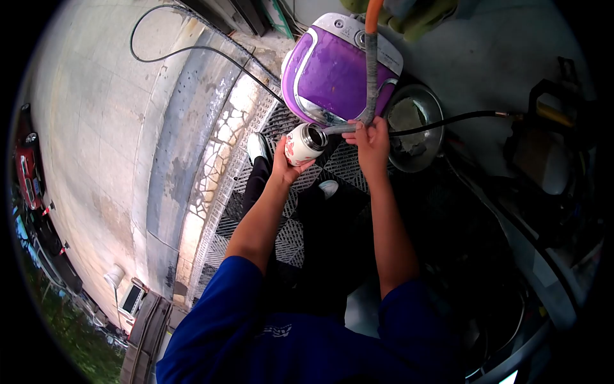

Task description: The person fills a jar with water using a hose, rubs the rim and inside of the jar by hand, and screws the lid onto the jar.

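Note:
My left hand (286, 168) is wrapped round a white thermos bottle (300, 146) with a reddish floral print. The bottle lies tilted, its open steel mouth turned to the right. In my right hand (369, 136) is the end of a grey corrugated hose (371, 83), held close to the bottle's mouth. I cannot tell whether the hose tip goes inside the mouth. Just beyond both hands stands a purple and silver machine (336, 70), and the hose runs up in front of it to an orange section (373, 14).
A metal basin (436, 109) stands right of my right hand, with a black hose (470, 118) crossing it. Perforated dark floor mats (291, 243) lie under my feet. A black cable (192, 48) loops over the pavement at left. Dark equipment (543, 147) stands at right.

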Tool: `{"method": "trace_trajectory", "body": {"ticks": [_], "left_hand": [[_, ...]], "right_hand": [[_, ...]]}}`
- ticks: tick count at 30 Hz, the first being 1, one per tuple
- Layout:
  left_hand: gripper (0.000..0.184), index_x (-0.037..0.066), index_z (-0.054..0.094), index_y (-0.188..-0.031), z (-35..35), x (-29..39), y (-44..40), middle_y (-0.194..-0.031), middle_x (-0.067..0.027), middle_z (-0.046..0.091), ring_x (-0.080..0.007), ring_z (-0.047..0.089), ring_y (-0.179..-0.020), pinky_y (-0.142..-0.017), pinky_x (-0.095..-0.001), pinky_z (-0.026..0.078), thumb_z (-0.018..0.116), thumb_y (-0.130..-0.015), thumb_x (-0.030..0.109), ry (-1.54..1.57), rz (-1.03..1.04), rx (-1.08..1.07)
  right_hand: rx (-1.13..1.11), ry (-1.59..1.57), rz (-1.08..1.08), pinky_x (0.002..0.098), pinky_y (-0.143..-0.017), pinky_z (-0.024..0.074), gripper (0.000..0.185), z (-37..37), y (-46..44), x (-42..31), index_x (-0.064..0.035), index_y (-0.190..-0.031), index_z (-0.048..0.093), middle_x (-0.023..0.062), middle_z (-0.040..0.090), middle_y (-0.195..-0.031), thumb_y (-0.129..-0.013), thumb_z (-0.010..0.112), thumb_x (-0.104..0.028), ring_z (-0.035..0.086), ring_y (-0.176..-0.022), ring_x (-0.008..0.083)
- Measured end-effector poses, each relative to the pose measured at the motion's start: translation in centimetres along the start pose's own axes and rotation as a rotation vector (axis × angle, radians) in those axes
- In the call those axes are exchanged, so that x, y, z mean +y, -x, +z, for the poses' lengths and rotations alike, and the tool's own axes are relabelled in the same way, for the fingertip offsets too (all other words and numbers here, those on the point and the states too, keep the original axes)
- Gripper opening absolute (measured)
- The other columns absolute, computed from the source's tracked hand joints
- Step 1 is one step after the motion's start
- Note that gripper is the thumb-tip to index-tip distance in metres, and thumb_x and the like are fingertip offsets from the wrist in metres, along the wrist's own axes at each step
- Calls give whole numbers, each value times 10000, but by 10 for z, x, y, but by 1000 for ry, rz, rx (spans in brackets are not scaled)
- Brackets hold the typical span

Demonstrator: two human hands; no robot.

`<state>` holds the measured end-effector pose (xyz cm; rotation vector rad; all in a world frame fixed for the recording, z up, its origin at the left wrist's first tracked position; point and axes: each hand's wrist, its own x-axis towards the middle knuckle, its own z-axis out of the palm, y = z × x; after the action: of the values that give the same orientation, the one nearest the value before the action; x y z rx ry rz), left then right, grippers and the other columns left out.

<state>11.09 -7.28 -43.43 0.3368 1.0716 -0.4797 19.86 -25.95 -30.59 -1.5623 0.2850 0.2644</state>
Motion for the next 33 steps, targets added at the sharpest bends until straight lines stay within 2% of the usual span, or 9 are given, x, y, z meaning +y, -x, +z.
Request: {"method": "trace_trajectory", "body": {"ticks": [7, 11, 15, 17, 24, 27, 29, 30, 33], "left_hand": [[615, 136, 510, -1331, 13, -11, 12, -1287, -153, 576, -377, 563, -1164, -950, -564, 461, 429, -926, 592, 23, -26, -171], [617, 132, 465, -1368, 16, -13, 22, -1355, -160, 516, -377, 536, -1198, -964, -581, 447, 359, -955, 578, 90, -30, -298], [618, 123, 448, -1382, 25, -8, 26, -1372, -162, 498, -374, 504, -1235, -978, -591, 431, 279, -978, 559, 128, -46, -372], [622, 121, 446, -1386, 24, -3, 21, -1376, -159, 495, -370, 494, -1246, -980, -593, 428, 259, -981, 555, 121, -61, -367], [652, 112, 453, -1385, 26, 19, 27, -1369, -156, 509, -351, 528, -1218, -978, -582, 439, 286, -964, 580, 146, -105, -457], [638, 122, 522, -1324, 32, 29, 35, -1294, -141, 569, -327, 583, -1137, -886, -520, 509, 324, -943, 594, 73, -79, -331], [653, 95, 522, -1317, 28, 36, 34, -1291, -155, 567, -333, 583, -1134, -857, -513, 524, 342, -933, 591, 75, -75, -302], [664, 105, 503, -1340, 22, 40, 30, -1318, -154, 549, -333, 560, -1172, -921, -531, 483, 327, -938, 603, 113, -105, -388], [673, 112, 499, -1349, 7, 50, 23, -1328, -149, 547, -323, 544, -1201, -984, -531, 450, 310, -944, 616, 157, -140, -464]], "right_hand": [[-116, 15, 57, 259, -676, 547, 228, 13, 17, -21, 37, -1133, 428, 160, 663, -1004, -996, 501, -130, 676, -769, 175], [-138, 55, 103, 219, -620, 488, 250, 20, 17, -28, 13, -1141, 463, 96, 658, -938, -971, 563, -141, 616, -660, 112], [-147, 216, -40, 208, -620, 439, 217, 16, 9, -20, 18, -1097, 525, 53, 618, -938, -957, 587, -136, 567, -693, 72], [-136, 304, -148, 247, -670, 461, 204, 11, -2, -9, 4, -1081, 592, 65, 608, -1047, -935, 605, -138, 587, -803, 101], [-217, 134, -196, 279, -738, 476, 226, 6, -28, 25, -19, -1152, 599, 74, 610, -1074, -940, 558, -84, 603, -869, 151], [-40, 183, -84, 286, -893, 458, 255, 8, -41, 44, -7, -1169, 580, 61, 629, -1097, -919, 528, -11, 591, -993, 158], [-2, 696, -69, 392, -910, 468, 349, 10, -48, 73, -39, -1175, 588, 113, 650, -1119, -840, 517, 30, 571, -1073, 296], [-53, 804, -86, 422, -960, 433, 409, 15, -51, 80, -49, -1179, 584, 119, 643, -1130, -783, 538, 43, 536, -1096, 340], [-67, 956, -112, 415, -964, 422, 395, 32, -52, 95, -58, -1162, 582, 115, 646, -1116, -778, 562, 30, 545, -1074, 334]]}}
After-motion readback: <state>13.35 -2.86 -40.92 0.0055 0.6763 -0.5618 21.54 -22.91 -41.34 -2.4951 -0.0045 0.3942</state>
